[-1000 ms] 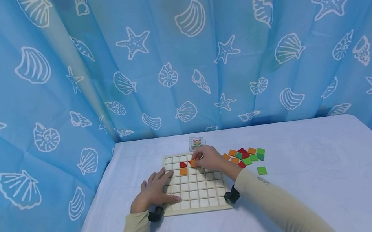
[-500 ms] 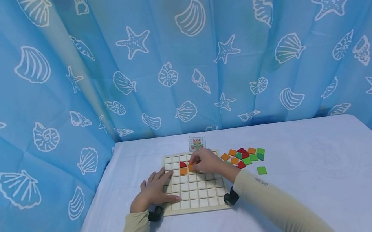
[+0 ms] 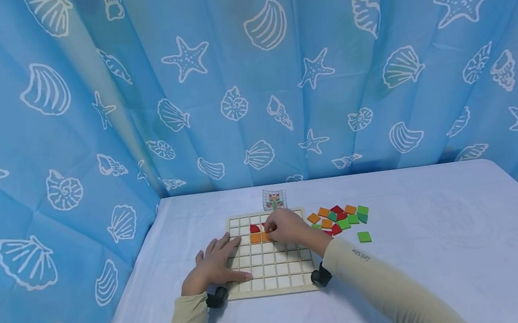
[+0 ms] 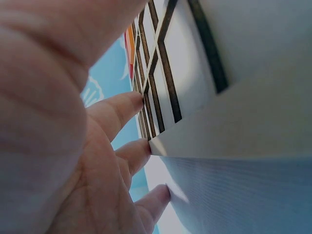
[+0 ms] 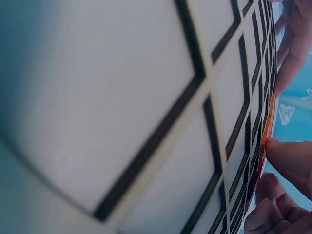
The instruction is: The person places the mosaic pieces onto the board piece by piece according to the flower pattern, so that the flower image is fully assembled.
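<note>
A pale wooden grid board lies on the table in the head view. Two red quarter-round tiles show on it, the left one plain and the other mostly covered by my right hand. Below them sit two orange square tiles, a left one and a right one. My right thumb and fingertips are at the right orange tile; in the right wrist view the thumb touches an orange edge. My left hand rests spread on the board's left side, fingertips at its edge.
Right of the board lies a loose group of orange, red and green tiles, with one green square apart from them. Behind the board is a small pattern card. A blue shell-print curtain hangs behind the white table.
My right hand has brought the orange tile slightly toward me and left, down into the grid beside the other orange square. The left hand keeps its place.
</note>
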`<state>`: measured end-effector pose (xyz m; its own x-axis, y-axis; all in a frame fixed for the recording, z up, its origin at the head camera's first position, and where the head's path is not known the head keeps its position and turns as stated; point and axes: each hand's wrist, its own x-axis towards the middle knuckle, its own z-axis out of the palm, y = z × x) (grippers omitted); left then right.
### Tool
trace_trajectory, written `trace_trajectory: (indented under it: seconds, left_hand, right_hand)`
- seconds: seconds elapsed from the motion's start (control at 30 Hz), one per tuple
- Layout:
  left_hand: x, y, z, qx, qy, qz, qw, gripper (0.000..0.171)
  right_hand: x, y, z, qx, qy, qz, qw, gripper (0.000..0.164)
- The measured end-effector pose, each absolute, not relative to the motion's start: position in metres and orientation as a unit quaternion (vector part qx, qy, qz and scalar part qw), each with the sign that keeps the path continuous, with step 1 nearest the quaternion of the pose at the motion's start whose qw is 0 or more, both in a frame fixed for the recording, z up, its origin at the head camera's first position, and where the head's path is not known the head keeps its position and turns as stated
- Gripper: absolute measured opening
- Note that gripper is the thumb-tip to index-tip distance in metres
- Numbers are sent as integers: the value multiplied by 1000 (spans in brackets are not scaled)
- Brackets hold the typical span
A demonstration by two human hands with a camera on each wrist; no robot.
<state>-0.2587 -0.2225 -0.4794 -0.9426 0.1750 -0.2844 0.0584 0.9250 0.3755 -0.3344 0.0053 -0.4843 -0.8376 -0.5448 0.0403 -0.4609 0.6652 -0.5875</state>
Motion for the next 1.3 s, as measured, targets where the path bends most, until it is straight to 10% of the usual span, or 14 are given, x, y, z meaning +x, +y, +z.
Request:
trace_trajectory:
  seconds: [1.3]
  left_hand:
    - [-260,-222,-482,57,969,182,157,103]
  right_hand:
    - [-340,6,-473,-298,863,-383,138,27]
